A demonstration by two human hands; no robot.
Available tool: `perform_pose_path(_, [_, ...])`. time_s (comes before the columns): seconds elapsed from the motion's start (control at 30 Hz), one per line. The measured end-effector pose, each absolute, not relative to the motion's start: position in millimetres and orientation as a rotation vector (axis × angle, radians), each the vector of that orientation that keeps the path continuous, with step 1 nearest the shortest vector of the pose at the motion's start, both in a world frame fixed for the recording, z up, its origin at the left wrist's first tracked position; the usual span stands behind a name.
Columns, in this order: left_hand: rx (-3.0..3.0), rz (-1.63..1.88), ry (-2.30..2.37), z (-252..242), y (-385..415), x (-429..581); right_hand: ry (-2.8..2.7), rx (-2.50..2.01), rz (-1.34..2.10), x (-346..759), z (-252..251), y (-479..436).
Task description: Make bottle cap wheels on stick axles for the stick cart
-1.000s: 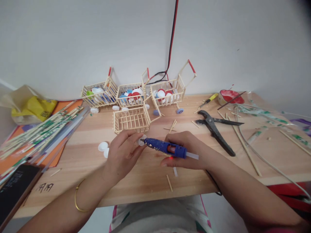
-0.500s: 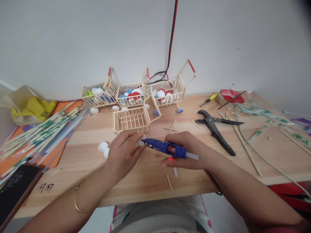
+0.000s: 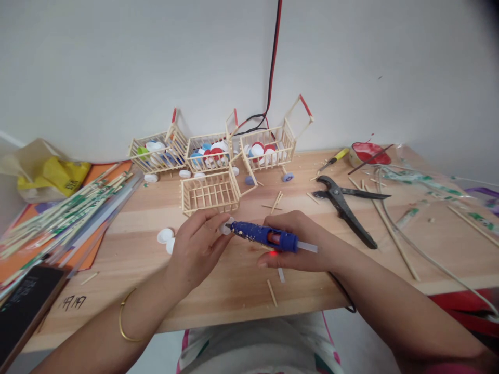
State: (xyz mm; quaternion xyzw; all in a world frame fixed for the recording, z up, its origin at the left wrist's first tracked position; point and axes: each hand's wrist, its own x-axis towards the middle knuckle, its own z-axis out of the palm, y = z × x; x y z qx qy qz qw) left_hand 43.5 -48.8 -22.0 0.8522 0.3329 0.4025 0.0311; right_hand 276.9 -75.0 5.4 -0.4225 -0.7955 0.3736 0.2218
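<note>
Holding the blue glue gun (image 3: 261, 235) tight in our right hand (image 3: 302, 244), we touch its tip to the white cap (image 3: 225, 227). Our left hand (image 3: 197, 249) pinches that cap, just below the stick basket (image 3: 210, 191).

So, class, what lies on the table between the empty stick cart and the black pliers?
Only a few short loose sticks on bare tabletop, as the head view shows.

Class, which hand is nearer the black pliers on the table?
Right. The right hand, gripping the glue gun, is beside the pliers; the left hand, pinching a white cap, is farther away.
</note>
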Motion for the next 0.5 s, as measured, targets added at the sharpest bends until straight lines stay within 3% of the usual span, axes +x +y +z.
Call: perform_pose_path(0.5, [2.629,1.205,1.035,-22.4,-48.5,43.0,-2.078,-1.164,1.204,275.0,3.4,-76.4])
